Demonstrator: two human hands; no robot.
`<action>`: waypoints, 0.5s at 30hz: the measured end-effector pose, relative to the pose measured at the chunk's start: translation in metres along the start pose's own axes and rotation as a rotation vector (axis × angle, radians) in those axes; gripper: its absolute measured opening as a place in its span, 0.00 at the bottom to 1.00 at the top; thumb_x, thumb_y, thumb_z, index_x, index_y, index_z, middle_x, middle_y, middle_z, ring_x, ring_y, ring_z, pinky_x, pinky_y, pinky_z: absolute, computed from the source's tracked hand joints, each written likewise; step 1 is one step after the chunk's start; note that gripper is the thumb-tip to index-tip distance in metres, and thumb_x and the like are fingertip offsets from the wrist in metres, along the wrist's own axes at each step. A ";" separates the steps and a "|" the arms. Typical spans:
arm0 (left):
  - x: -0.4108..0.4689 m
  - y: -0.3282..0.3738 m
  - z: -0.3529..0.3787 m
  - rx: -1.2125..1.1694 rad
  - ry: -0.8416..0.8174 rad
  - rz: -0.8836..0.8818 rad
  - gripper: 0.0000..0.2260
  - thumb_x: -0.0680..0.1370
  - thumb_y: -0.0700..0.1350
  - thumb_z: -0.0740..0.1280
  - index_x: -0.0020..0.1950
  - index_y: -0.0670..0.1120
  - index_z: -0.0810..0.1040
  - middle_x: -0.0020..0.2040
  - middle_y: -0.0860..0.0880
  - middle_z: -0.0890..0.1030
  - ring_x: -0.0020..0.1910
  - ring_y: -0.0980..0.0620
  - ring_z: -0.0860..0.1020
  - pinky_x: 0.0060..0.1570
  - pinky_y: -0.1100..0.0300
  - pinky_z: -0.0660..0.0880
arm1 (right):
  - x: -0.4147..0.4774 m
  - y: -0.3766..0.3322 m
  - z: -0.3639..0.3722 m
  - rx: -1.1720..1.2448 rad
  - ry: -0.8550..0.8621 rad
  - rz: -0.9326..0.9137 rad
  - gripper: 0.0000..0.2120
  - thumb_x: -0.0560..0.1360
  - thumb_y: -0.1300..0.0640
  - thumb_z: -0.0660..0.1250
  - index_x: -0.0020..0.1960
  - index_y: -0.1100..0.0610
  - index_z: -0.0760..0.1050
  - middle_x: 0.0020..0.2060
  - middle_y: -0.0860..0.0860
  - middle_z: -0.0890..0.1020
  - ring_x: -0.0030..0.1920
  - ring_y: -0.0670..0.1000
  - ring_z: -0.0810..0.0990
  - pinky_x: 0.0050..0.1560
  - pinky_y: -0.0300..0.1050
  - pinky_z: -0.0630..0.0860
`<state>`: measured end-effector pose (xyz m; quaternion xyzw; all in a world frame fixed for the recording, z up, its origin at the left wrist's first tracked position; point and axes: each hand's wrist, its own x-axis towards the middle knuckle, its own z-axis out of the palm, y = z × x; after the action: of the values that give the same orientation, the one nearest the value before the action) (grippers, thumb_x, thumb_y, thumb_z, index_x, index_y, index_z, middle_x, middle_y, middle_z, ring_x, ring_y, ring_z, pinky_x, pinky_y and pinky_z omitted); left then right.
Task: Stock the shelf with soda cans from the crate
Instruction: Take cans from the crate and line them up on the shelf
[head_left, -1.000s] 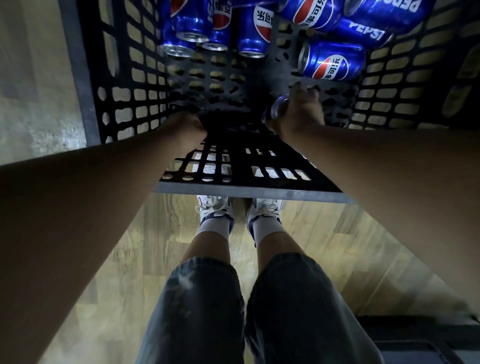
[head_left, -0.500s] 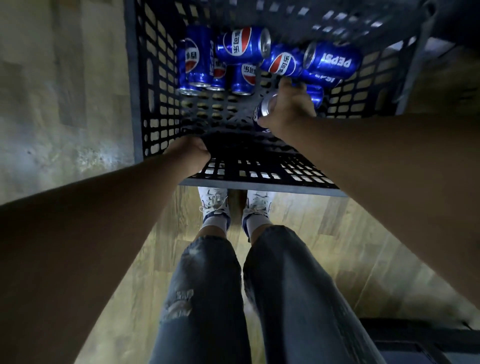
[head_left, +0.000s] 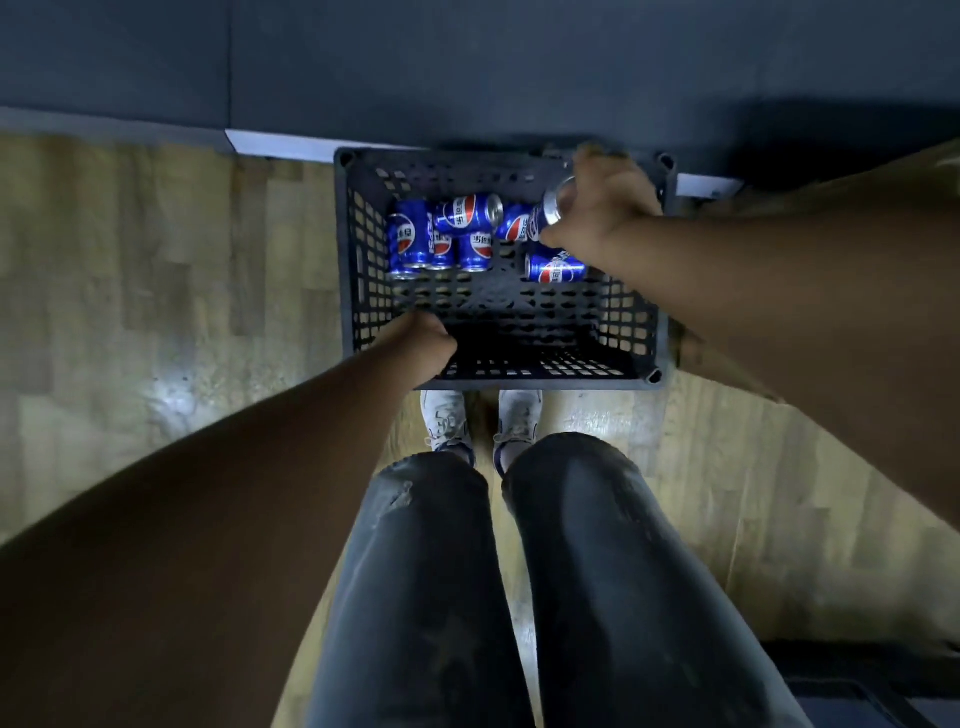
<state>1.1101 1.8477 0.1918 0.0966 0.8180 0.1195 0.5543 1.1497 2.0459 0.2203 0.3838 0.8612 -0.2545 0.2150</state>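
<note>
— Two hands: what do the fingers hold?
— Fingers of the right hand (head_left: 602, 208) wrap a blue soda can (head_left: 550, 212), held over the far right corner of the crate (head_left: 358, 291). The left hand (head_left: 423, 345) curls over the crate's near rim, gripping it.
— And around them?
— Smooth, glossy loose cans (head_left: 467, 210) lie heaped at the crate's far side. The crate is black lattice plastic on a pale wood-plank floor (head_left: 156, 260). Beyond it stands a dark wall (head_left: 467, 62) with white skirting (head_left: 280, 144).
</note>
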 end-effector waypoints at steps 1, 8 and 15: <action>-0.011 0.009 -0.003 0.008 0.015 0.031 0.05 0.78 0.39 0.60 0.44 0.44 0.73 0.42 0.44 0.74 0.43 0.49 0.72 0.42 0.58 0.68 | -0.008 -0.003 -0.014 -0.002 0.013 -0.018 0.26 0.70 0.56 0.73 0.63 0.58 0.67 0.64 0.58 0.68 0.59 0.59 0.74 0.46 0.43 0.68; -0.081 0.087 -0.033 -0.084 0.287 0.344 0.24 0.74 0.43 0.68 0.69 0.46 0.67 0.58 0.45 0.76 0.47 0.50 0.77 0.38 0.61 0.69 | -0.065 -0.032 -0.099 0.024 0.060 -0.112 0.31 0.64 0.51 0.77 0.62 0.57 0.70 0.60 0.56 0.72 0.58 0.58 0.74 0.50 0.44 0.71; -0.143 0.130 -0.056 -0.223 0.432 0.537 0.46 0.64 0.51 0.77 0.75 0.45 0.56 0.70 0.44 0.67 0.68 0.44 0.67 0.65 0.48 0.68 | -0.130 -0.068 -0.168 -0.010 0.076 -0.196 0.26 0.60 0.48 0.78 0.52 0.55 0.74 0.50 0.52 0.76 0.48 0.53 0.75 0.39 0.40 0.70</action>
<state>1.1138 1.9246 0.3779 0.2195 0.8438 0.3669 0.3244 1.1474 2.0366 0.4430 0.3061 0.9034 -0.2554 0.1580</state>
